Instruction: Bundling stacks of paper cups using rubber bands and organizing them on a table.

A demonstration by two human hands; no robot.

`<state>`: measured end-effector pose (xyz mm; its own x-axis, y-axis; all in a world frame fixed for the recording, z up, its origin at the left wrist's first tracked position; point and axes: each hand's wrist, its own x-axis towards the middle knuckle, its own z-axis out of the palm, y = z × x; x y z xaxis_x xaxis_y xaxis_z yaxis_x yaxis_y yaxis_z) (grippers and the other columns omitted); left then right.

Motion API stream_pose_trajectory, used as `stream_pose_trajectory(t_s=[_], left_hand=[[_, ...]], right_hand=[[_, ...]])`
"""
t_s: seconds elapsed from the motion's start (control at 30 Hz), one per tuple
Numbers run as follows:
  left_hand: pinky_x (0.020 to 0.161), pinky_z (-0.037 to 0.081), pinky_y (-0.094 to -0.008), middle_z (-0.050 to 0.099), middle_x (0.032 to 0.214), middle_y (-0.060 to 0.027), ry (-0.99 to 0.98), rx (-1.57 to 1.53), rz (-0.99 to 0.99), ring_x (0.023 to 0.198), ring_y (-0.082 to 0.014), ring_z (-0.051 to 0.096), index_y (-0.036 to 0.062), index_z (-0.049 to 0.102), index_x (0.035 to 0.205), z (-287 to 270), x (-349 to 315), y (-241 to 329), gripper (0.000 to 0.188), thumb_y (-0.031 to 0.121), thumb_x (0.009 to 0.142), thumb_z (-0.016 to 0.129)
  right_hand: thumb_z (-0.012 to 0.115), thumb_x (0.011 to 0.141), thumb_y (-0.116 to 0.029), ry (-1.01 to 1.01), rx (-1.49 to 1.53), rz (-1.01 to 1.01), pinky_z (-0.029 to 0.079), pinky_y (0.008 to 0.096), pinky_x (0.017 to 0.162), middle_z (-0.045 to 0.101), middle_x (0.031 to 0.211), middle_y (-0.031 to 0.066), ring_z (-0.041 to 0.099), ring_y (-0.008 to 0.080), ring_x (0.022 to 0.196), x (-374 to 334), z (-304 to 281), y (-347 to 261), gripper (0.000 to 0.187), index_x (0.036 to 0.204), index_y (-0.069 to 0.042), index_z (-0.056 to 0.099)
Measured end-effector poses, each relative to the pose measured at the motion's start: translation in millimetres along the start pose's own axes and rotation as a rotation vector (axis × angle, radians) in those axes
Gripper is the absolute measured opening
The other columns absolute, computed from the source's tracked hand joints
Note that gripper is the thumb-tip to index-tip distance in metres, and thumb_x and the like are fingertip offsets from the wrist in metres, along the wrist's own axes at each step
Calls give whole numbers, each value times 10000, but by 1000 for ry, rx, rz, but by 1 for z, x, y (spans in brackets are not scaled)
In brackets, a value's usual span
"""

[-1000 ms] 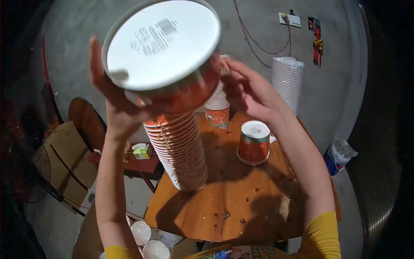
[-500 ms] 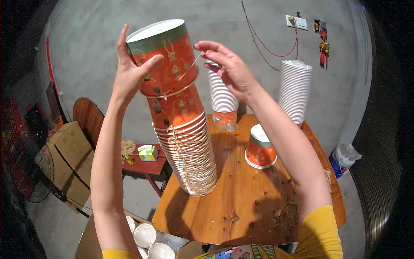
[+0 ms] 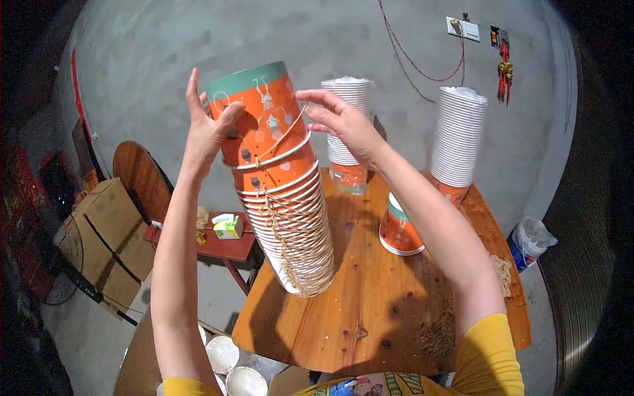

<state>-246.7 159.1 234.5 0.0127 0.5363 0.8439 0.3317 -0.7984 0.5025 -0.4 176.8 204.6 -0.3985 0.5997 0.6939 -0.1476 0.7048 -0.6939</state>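
Note:
My left hand (image 3: 210, 135) is closed around the side of an upside-down orange paper bucket (image 3: 267, 122) with a green band, its thumb across the near face. This bucket sits tilted over the top of a tall stack of nested paper buckets (image 3: 284, 237), whose white rims are laced with tan string. At the bucket's right side, my right hand (image 3: 340, 125) pinches a thin string (image 3: 284, 140) between thumb and fingertips. The string slants down to a small hole near the bucket's rim. The far side of the bucket and some left fingers are hidden.
The stack stands on a wooden table (image 3: 356, 310). Two more bucket stacks (image 3: 347, 119) (image 3: 460, 138) and a short upturned bucket (image 3: 400, 228) stand beyond. Loose string (image 3: 439, 333) lies at right. A red side table (image 3: 218, 245) holds a tissue box (image 3: 228, 226).
The top bucket has come down over the stack, showing less of the bucket under it. My left hand has lowered with it, and my right hand has dropped slightly, still pinching the string.

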Motion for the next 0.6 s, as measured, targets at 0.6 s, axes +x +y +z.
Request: stream_pose_trajectory(t_s=[0.6], left_hand=[[1013,346,-424,308,1376,-209,94,14,-7,1259,-300,349,186,159,1437,3,-27,-25,772,261,842,644]], right_hand=[[540,913,-241,-10,-24,41,440,287,888,431,1334,58,507,134,1092,-45,-16,24,294,1154,-74,564]])
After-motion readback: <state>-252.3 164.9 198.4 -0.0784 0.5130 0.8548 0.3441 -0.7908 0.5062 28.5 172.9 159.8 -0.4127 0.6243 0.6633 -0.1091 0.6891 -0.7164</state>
